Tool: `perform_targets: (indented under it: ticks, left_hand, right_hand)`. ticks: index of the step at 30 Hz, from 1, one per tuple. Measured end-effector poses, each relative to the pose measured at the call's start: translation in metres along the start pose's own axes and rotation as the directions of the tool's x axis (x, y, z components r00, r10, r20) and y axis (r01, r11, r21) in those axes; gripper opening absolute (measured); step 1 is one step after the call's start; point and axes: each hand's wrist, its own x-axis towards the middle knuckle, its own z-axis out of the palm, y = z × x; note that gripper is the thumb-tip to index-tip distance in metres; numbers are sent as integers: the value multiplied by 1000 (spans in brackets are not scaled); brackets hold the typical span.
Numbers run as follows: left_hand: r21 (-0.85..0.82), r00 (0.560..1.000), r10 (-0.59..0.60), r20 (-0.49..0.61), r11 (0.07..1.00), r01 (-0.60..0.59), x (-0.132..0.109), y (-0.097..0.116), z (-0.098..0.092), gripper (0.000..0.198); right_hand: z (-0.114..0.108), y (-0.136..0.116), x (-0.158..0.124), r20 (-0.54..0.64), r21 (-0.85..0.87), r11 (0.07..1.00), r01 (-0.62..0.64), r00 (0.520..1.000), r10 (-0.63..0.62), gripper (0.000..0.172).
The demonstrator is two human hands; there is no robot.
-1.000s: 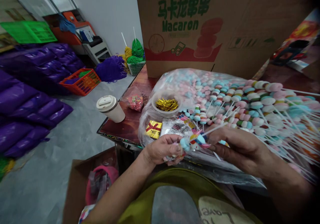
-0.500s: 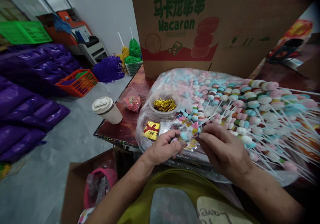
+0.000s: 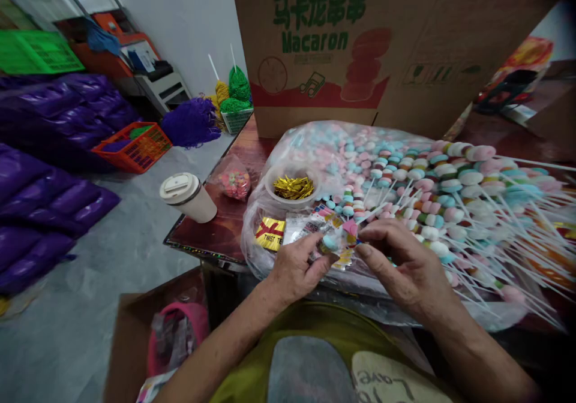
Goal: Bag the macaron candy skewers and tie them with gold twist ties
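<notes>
My left hand [image 3: 299,269] pinches a small clear bag with a pale blue marshmallow candy [image 3: 330,243] showing in it, above the near edge of the table. The bag's printed pink part reaches toward my right hand [image 3: 400,265]. That hand is just to the right, with thumb and forefinger parted and nothing plainly between them. Beneath and behind lie flat printed bags [image 3: 306,226] and a yellow pack of twist ties [image 3: 270,233]. A round plastic bowl [image 3: 272,194] of gold twist ties [image 3: 293,187] stands beyond my left hand.
Candy skewers on white sticks [image 3: 450,211] are heaped at the right on clear plastic sheeting. A Macaron carton [image 3: 315,91] stands behind. A lidded cup [image 3: 191,199] and a bag of small candies [image 3: 234,184] are at the left. An open carton [image 3: 135,319] is below.
My right thumb and forefinger have come apart from their pinch at the bag's edge. My left hand keeps the bag in nearly the same place. The view has shifted slightly.
</notes>
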Motion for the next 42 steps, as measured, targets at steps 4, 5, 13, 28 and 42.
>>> perform_targets:
  ticks: [4,5,13,28,42]
  left_hand:
    - [427,977,215,-9,884,-190,1,2,0,31]
    - [500,975,222,3,844,-194,1,3,0,30]
    - [538,988,152,23,831,-140,0,-1,-5,27]
    - [513,986,136,98,842,-168,4,-1,2,31]
    - [191,971,-34,237,982,-12,1,-7,-7,22]
  right_hand:
    - [11,2,-4,-104,200,954,-222,964,246,16]
    - [15,3,-5,-129,243,935,-259,947,296,18]
    - [14,18,-16,-22,374,865,-333,930,368,27]
    - [18,4,-15,-304,28,998,56,952,-44,11]
    - [-18,2,-14,-32,225,915,-334,936,350,10]
